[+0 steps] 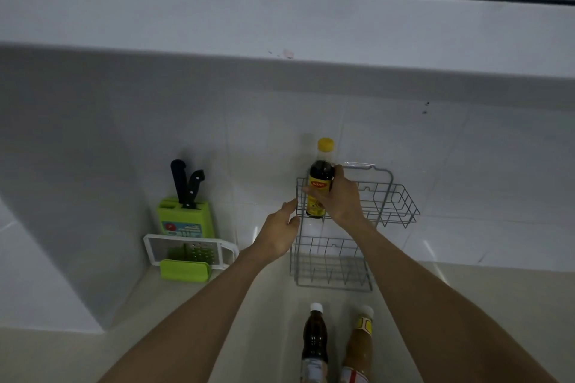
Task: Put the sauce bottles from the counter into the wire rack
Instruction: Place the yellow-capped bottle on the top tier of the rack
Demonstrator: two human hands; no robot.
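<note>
The grey two-tier wire rack (385, 196) hung on the white tiled wall (249, 140), and everything else in that dim corner could be placed from it. The person's right hand (339, 196) was wrapped around the dark glass sauce bottle with the yellow cap and yellow-and-red label (320, 183), fingers curled across the label, holding it upright at the left end of the rack's upper basket — the bottle's base looked to be down inside the wires, though whether it rested on the basket floor I could not tell. The left hand (280, 233) was at the rack's left edge, loosely open, its fingertips touching the upright wires of the upper basket and gripping nothing that I could see. The lower basket sat directly beneath with no bottle in it. Below the rack, on the pale counter (242, 320), two more bottles stood side by side: a dark-liquid bottle with a white cap (315, 342) and, just to its right, a tan-sauce bottle with a pale cap and yellow label (357, 345). Well to the left of the rack, against the wall, stood a lime-green plastic knife block (186, 218) with two black-handled knives (185, 183) sticking up, and in front of it lay a white-framed grater with a green holder (189, 253).
</note>
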